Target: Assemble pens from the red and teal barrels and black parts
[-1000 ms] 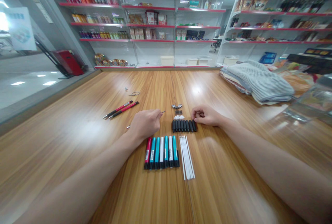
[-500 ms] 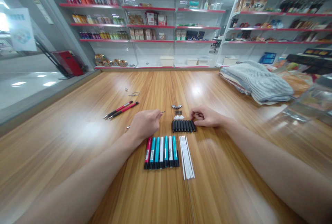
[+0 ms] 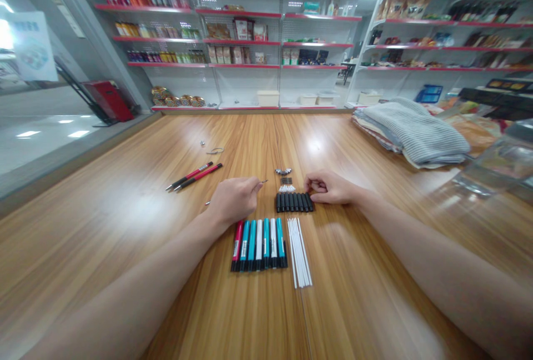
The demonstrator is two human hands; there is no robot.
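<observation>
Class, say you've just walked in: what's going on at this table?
A person's left hand pinches a thin piece, too small to make out. The right hand, fingers curled, is at the right end of a row of black tubes. Nearer the person lie coloured barrels and white sticks, side by side. Two pens lie off to the left.

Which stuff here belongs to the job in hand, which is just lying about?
Likely in the job:
thin piece in left hand
black tubes at right hand
pen barrels
white sticks
small metal pieces
red-black pens

Likely lying about:
folded cloths
shelf goods
</observation>
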